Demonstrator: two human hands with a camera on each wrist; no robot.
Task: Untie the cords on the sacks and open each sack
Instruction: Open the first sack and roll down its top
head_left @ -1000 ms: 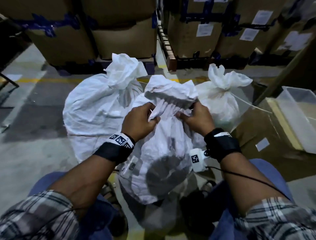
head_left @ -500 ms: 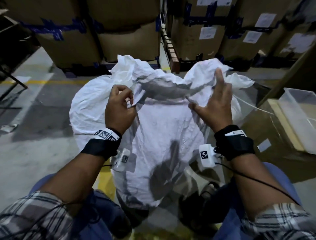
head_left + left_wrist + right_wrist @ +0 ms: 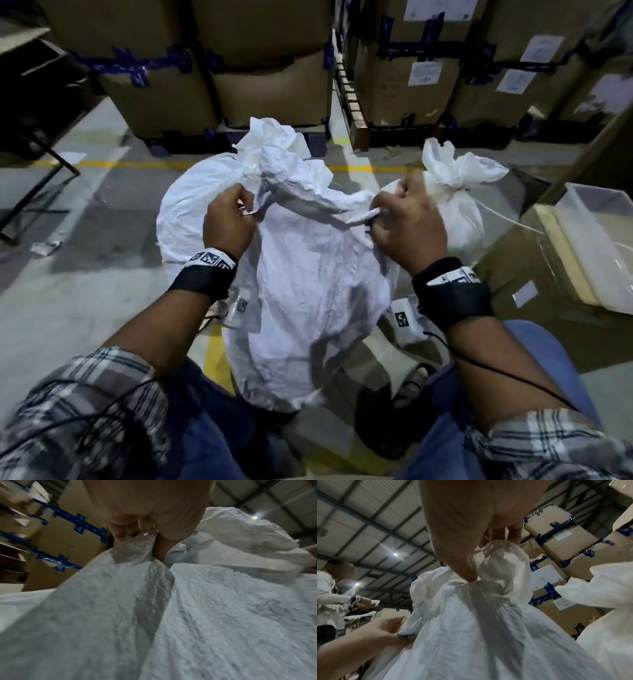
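A white woven sack [image 3: 308, 301] stands between my knees, its mouth spread wide. My left hand [image 3: 229, 222] pinches the left edge of the mouth; in the left wrist view the fingers [image 3: 126, 534] clamp bunched fabric of the near sack [image 3: 188, 615]. My right hand [image 3: 400, 226] grips the right edge, and in the right wrist view the thumb and fingers [image 3: 511, 534] hold a gathered fold of the same sack [image 3: 479, 628]. Behind it on the left lies a bigger white sack [image 3: 185, 212]. A smaller sack [image 3: 459, 202] at the right is tied at the neck with a cord [image 3: 507, 219].
Stacked cardboard boxes [image 3: 274, 85] on pallets line the far side. A carton [image 3: 548, 274] carrying a clear plastic bin [image 3: 603, 246] sits at my right. A yellow floor line [image 3: 120, 164] runs across the grey concrete. Another person [image 3: 330, 595] works at the left.
One second ago both hands held the gathered neck together. They have pulled apart and the sack's mouth now spreads wide; my right hand went from flat fingers to gripping the edge.
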